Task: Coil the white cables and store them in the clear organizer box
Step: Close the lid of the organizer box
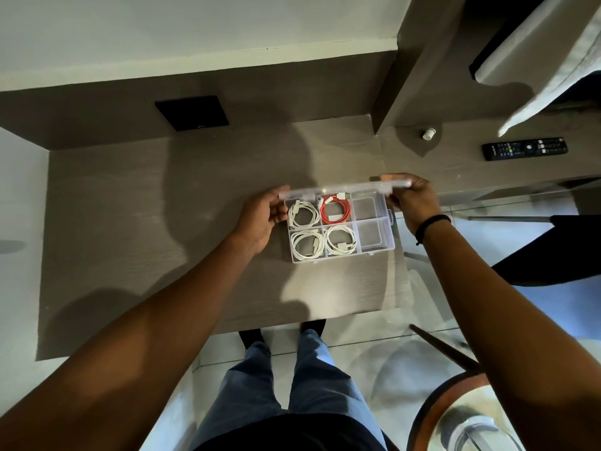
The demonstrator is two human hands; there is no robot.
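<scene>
The clear organizer box (377, 252) sits on the grey desk, divided into compartments. Three coiled white cables lie in it: one at the back left (303, 215), one at the front left (307, 244), one at the front middle (340, 239). A coiled red cable (335, 209) fills the back middle compartment. The two right compartments hold nothing. The clear lid (348, 187) stands raised along the box's far edge. My left hand (263, 213) grips the lid's left end and my right hand (413, 198) grips its right end.
A black remote (524, 148) and a small white cylinder (428, 134) lie on the desk at the right. A black square pad (192, 112) is at the back. A round wooden chair (455, 415) stands at the lower right. The desk's front edge (227, 330) is near my legs.
</scene>
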